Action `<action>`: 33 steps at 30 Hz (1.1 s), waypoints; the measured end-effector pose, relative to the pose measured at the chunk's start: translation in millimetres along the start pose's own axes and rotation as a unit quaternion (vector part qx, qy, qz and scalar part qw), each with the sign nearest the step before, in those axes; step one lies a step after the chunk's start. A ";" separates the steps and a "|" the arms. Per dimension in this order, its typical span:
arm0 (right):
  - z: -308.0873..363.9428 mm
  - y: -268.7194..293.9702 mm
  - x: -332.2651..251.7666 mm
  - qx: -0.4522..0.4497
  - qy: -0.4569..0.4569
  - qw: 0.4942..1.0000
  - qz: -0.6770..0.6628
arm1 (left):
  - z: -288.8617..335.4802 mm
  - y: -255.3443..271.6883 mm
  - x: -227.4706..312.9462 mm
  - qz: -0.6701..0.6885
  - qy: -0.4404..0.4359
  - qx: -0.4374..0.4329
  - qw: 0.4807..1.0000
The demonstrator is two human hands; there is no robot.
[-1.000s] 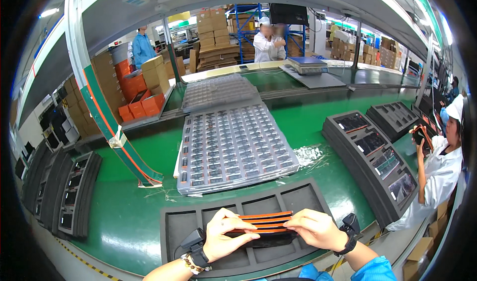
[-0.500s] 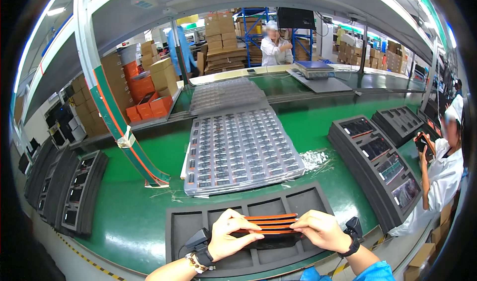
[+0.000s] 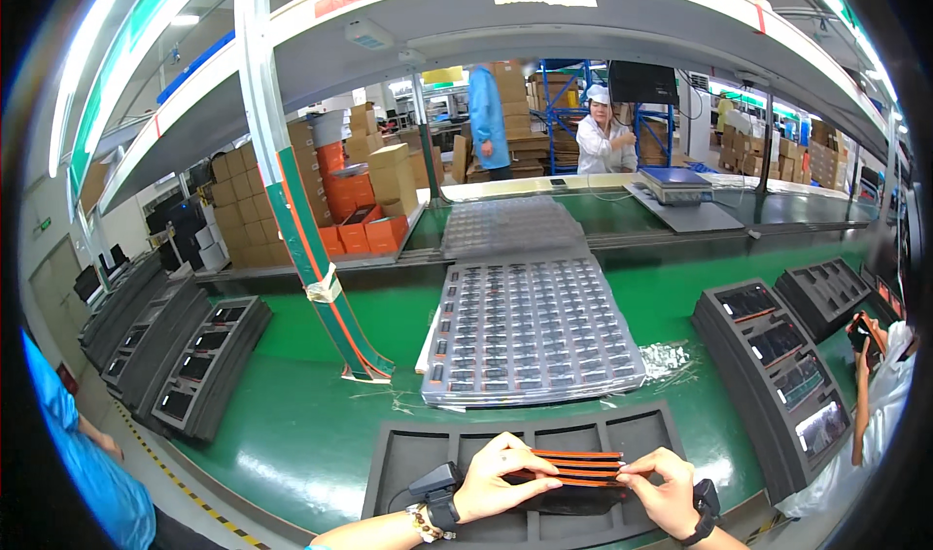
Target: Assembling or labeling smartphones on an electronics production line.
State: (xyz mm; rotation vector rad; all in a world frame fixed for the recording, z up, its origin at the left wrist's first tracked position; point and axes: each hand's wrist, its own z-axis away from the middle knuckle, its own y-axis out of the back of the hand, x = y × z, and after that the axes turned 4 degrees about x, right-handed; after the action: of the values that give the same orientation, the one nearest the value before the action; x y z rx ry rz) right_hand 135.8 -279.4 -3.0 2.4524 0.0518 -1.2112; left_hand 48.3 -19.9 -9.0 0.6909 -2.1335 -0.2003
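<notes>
Between my two hands is a small stack of thin, dark, flat pieces with bright orange edges (image 3: 583, 469). My left hand (image 3: 503, 479) pinches its left end between thumb and fingers. At the other end, my right hand (image 3: 667, 492) grips it with thumb and fingertips. The stack is held level above a black foam tray (image 3: 418, 451) with rectangular compartments; my hands and the stack hide part of the tray. Beyond it lies a clear plastic tray (image 3: 525, 400) filled with rows of small dark parts.
Foam trays with dark flat devices stand stacked at the left (image 3: 209, 360) and right (image 3: 777, 365). A taped green post (image 3: 326, 278) rises from the green bench (image 3: 301, 404). A co-worker (image 3: 880, 433) works at the right; a blue sleeve (image 3: 97, 453) shows at the left.
The view has swung left, so the bench and trays sit farther right and lower. A person in blue has come into view at the left edge. Both hands keep hold of the stack.
</notes>
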 end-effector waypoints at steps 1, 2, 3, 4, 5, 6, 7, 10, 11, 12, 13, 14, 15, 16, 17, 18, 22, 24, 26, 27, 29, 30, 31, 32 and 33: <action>1.4 -0.3 0.8 0.016 0.024 1.000 0.006 | -1.1 -1.1 -0.1 0.001 -0.001 0.000 1.000; -1.9 1.3 -0.5 0.018 0.055 0.998 0.029 | -2.1 -2.2 0.0 0.003 -0.003 -0.001 1.000; -2.7 1.6 0.0 0.021 0.050 0.998 0.031 | -2.8 -2.9 0.4 0.006 -0.002 -0.006 1.000; -3.6 0.5 1.6 0.024 0.048 0.998 0.025 | -4.7 -2.8 0.8 0.001 -0.005 -0.004 1.000; -4.6 0.3 1.8 0.027 0.046 0.998 0.022 | -6.8 -2.8 1.0 -0.002 -0.008 -0.004 1.000; -8.1 -2.1 -1.9 0.023 0.063 0.997 0.032 | -5.9 -0.7 1.4 -0.005 0.008 0.003 1.000; -9.2 -3.2 -2.7 0.020 0.085 0.996 0.037 | -6.7 0.1 4.0 -0.009 -0.006 0.016 1.000; -13.1 2.3 2.0 -0.020 0.100 0.995 0.019 | -5.2 4.4 5.6 -0.037 0.004 0.002 0.999; -11.8 6.4 4.5 -0.035 0.092 0.995 0.019 | -4.4 2.0 6.1 -0.016 0.030 0.003 0.999; -12.5 8.2 5.4 -0.045 0.082 0.996 0.017 | -6.2 3.5 6.1 -0.017 0.028 -0.002 0.999; -12.7 10.2 5.7 -0.055 0.072 0.996 0.013 | -7.7 3.7 6.0 -0.019 0.027 -0.007 0.999; -12.0 13.0 4.4 -0.053 0.068 0.996 0.017 | -6.7 1.9 5.1 -0.014 0.028 -0.010 0.999; -12.1 15.7 2.2 -0.064 0.056 0.996 0.021 | -5.4 0.7 3.7 -0.015 0.034 -0.009 0.999; -12.0 17.1 0.8 -0.075 0.044 0.996 0.025 | -4.9 0.3 2.4 -0.016 0.041 -0.007 0.999; -9.5 15.1 0.7 -0.074 0.042 0.996 0.027 | -6.2 1.7 1.2 -0.014 0.041 -0.008 0.999; -3.7 12.5 0.1 -0.061 0.011 0.998 -0.005 | -6.1 3.0 3.3 -0.021 0.024 -0.010 0.999; -0.7 6.7 -15.0 -0.032 -0.059 0.997 -0.038 | -7.5 2.6 3.3 -0.025 0.000 -0.011 1.000; -0.3 3.1 -21.6 -0.021 -0.103 0.994 -0.038 | -5.9 1.2 3.1 -0.016 0.014 -0.009 1.000; 0.6 -1.5 -25.8 0.045 -0.152 0.980 -0.121 | -6.2 2.7 4.0 -0.008 0.027 -0.007 1.000; 1.0 -1.4 -24.8 0.046 -0.154 0.980 -0.120 | -7.0 3.5 5.1 -0.017 0.017 -0.008 1.000; 0.5 -2.1 -20.3 0.041 -0.126 0.987 -0.094 | -7.8 2.8 4.5 -0.025 0.007 -0.010 1.000; 0.5 -0.1 -16.4 0.041 -0.127 0.987 -0.094 | -7.9 2.8 3.3 -0.024 -0.002 -0.009 1.000; 0.6 4.7 -10.7 0.008 -0.080 0.996 -0.041 | -7.9 2.8 2.6 -0.023 -0.010 -0.007 1.000; 0.3 7.7 -6.5 -0.025 -0.033 0.999 0.013 | -7.7 2.5 3.0 -0.023 -0.010 -0.008 1.000; 0.0 8.5 -4.2 -0.024 -0.034 0.999 0.013 | -7.5 1.6 4.2 -0.019 0.002 -0.010 1.000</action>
State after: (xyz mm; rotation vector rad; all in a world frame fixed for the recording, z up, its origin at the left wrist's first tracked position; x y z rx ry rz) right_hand 134.9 -286.6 3.1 2.3610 0.0295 -1.2667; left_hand 51.6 -20.1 -0.9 0.7198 -2.1132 -0.2395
